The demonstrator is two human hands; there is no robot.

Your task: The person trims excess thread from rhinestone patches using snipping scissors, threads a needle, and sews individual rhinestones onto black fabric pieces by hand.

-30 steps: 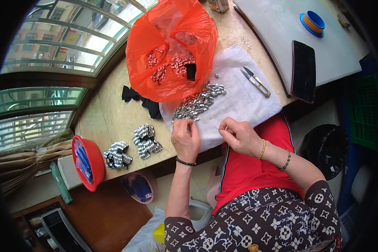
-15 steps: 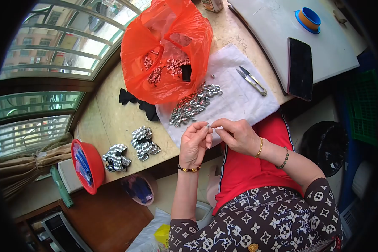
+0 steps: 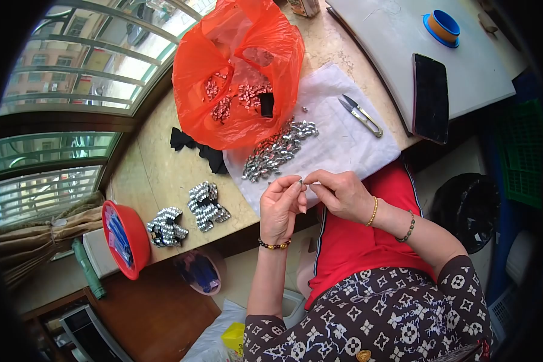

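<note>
My left hand (image 3: 279, 211) is closed in a pinch over the near edge of a white cloth (image 3: 338, 114). A tiny shiny piece, which looks like a silver bead (image 3: 300, 180), shows at its fingertips. Close against it, my right hand (image 3: 347, 196) also pinches with thumb and forefinger; what it holds is too small to make out. Just beyond the hands lies a heap of silver leaf-shaped beads (image 3: 277, 149) on the cloth. Thread snips (image 3: 362, 116) rest on the cloth to the right.
An open red plastic bag (image 3: 241, 66) holds more beads and a black spool (image 3: 266, 104). Black fabric pieces (image 3: 211, 158) and two bead-covered pieces (image 3: 208, 206) lie left. A red basin (image 3: 140, 241) sits at the table edge. A phone (image 3: 430, 99) lies on a white board (image 3: 386, 36).
Both hands stay pinched together in nearly the same place. My left hand has shifted very slightly right. Nothing on the table has moved.
</note>
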